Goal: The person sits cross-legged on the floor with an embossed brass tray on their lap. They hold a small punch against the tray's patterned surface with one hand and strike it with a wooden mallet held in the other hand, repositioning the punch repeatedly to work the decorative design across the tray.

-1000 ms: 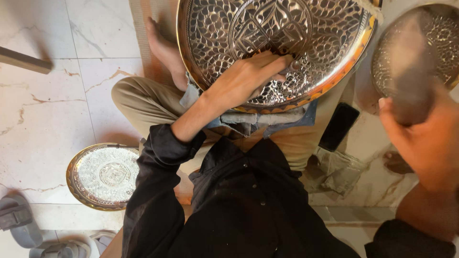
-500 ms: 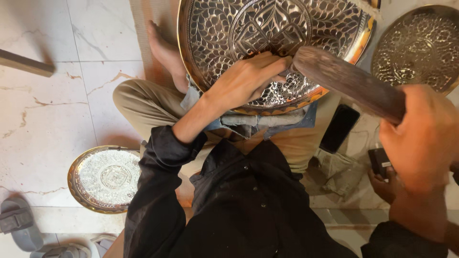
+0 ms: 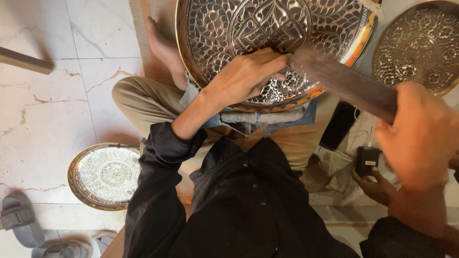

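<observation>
A large round engraved metal tray [image 3: 267, 28] with a brass-coloured rim rests on my crossed legs. My left hand [image 3: 244, 76] lies on its lower part, fingers bunched together against the pattern; whatever they pinch is hidden. My right hand [image 3: 420, 134] is closed around the handle of a dark wooden mallet [image 3: 344, 83]. The mallet slants up-left, and its blurred end sits right beside my left fingertips over the tray.
A small round engraved tray [image 3: 105, 174] lies on the marble floor at lower left, with grey sandals [image 3: 21, 220] near it. Another engraved tray [image 3: 416, 48] stands at upper right. A black phone [image 3: 339, 124] and a black charger [image 3: 367, 160] lie by my right knee.
The mallet, raised and blurred at the right one second ago, has swung down and left until its end meets my left fingertips. My left hand and the tray stayed put.
</observation>
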### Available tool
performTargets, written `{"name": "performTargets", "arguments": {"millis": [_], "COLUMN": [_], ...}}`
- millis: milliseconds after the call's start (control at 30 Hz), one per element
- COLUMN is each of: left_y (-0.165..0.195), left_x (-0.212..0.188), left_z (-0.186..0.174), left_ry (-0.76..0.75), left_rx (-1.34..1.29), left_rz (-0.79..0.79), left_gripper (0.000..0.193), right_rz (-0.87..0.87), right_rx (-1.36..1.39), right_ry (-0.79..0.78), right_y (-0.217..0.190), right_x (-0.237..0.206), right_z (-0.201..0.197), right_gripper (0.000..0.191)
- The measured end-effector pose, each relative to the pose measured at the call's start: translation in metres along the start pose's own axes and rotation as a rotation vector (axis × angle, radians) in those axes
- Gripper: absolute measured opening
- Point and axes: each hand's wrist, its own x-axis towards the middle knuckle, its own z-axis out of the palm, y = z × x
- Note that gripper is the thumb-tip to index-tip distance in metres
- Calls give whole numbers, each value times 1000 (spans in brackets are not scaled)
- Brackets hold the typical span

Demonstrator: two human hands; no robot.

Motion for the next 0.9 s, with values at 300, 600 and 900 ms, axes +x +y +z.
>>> {"name": "performTargets", "arguments": {"millis": [300,600,900], "left_y": [2,-5,3], "left_x": [3,0,0], "left_z": [-5,3,-5], "left_ry": [-4,-228,-41], "left_rx": [-5,39,-2], "left_rz": [30,-156,4], "left_gripper": [53,52,54], "right_rz": [91,-2,-3], "right_rx": [254,84,-112], "right_ry": [21,75,-12], "right_y": [-15,-11,-1], "right_x": [7,1,-13], "right_z": [-8,-6,4], "right_gripper": [33,32,41]}}
